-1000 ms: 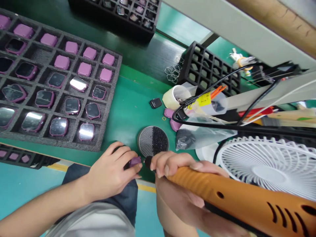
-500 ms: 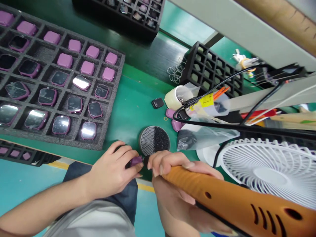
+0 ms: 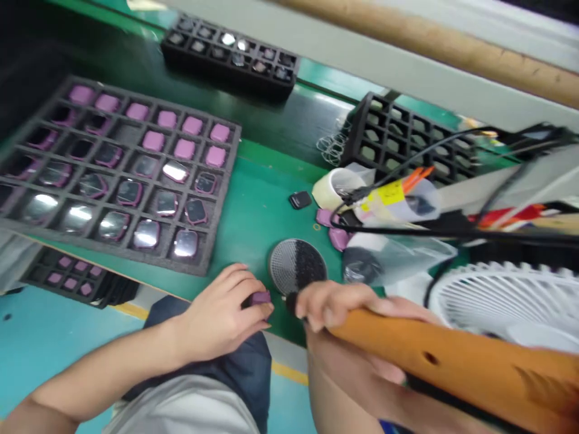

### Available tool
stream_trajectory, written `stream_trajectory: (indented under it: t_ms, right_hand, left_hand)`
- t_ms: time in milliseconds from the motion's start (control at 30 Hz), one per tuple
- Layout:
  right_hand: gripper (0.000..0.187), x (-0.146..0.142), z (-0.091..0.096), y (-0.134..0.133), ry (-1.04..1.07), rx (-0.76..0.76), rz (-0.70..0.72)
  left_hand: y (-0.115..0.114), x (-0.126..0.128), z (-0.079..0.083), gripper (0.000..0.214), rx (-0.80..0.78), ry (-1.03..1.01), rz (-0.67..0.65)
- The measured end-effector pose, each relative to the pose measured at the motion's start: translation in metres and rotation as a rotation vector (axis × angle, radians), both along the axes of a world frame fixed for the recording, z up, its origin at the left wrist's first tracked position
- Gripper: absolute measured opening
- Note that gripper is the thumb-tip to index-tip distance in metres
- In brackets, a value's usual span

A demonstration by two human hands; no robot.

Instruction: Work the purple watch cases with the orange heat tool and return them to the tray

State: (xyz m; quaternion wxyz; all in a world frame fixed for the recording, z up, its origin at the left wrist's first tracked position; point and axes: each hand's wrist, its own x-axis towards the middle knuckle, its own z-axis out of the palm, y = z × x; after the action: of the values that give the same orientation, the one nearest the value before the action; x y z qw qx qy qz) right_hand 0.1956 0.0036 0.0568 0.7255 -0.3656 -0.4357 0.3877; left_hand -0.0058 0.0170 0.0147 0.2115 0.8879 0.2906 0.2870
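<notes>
My left hand (image 3: 221,313) is closed around a small purple watch case (image 3: 261,298) at the near edge of the green table. My right hand (image 3: 344,313) grips an orange electric screwdriver (image 3: 443,358). Its black tip (image 3: 291,302) sits just right of the purple case, a short gap apart. A round perforated dish (image 3: 297,266) with small black parts lies right behind both hands.
A grey foam tray (image 3: 212,253) with several purple watch cases fills the left. Black grid trays (image 3: 398,135) stand at the back. A tape roll (image 3: 337,184), plastic bags, cables and a white fan (image 3: 506,301) crowd the right. Another tray (image 3: 72,277) lies below the table edge.
The view has swung and blurred, so everything sits lower and further right. The screwdriver tip has drawn slightly away from the purple case. Both grips are unchanged.
</notes>
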Motion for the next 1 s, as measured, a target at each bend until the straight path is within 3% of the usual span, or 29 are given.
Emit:
stream_trajectory:
  t_ms: [100, 167, 267, 367, 433, 500, 667, 867, 1000]
  right_hand:
    - [0.059, 0.018, -0.011, -0.003, -0.009, 0.012, -0.044]
    - [0.064, 0.026, -0.021, 0.0, 0.009, 0.041, -0.025]
    - [0.07, 0.027, -0.03, 0.006, 0.036, 0.052, -0.003]
    - [0.071, 0.02, -0.028, 0.011, 0.052, 0.079, -0.032]
    - [0.07, 0.017, -0.024, 0.013, 0.069, 0.123, -0.032]
    - [0.067, 0.014, -0.02, 0.014, 0.055, 0.143, -0.013]
    - [0.074, 0.007, -0.015, 0.016, 0.081, 0.113, -0.07]
    - [0.049, 0.008, 0.001, 0.022, 0.074, 0.077, -0.023]
    - [0.053, 0.009, 0.02, 0.021, 0.124, 0.014, -0.113]
  left_hand:
    - [0.012, -0.021, 0.013, 0.023, -0.001, -0.025, 0.113]
    - [0.039, -0.045, 0.027, 0.034, 0.068, 0.023, 0.218]
    - [0.107, -0.096, 0.049, 0.043, 0.177, 0.172, 0.494]
    - [0.183, -0.148, 0.063, 0.058, 0.125, 0.404, 0.754]
    - [0.22, -0.173, 0.066, 0.066, 0.088, 0.464, 0.789]
    - [0.242, -0.187, 0.064, 0.074, 0.042, 0.512, 0.782]
    - [0.245, -0.192, 0.051, 0.088, -0.023, 0.58, 0.755]
    - [0.246, -0.18, 0.046, 0.048, 0.023, 0.608, 0.79]
    - [0.263, -0.166, 0.046, 0.053, -0.008, 0.648, 0.755]
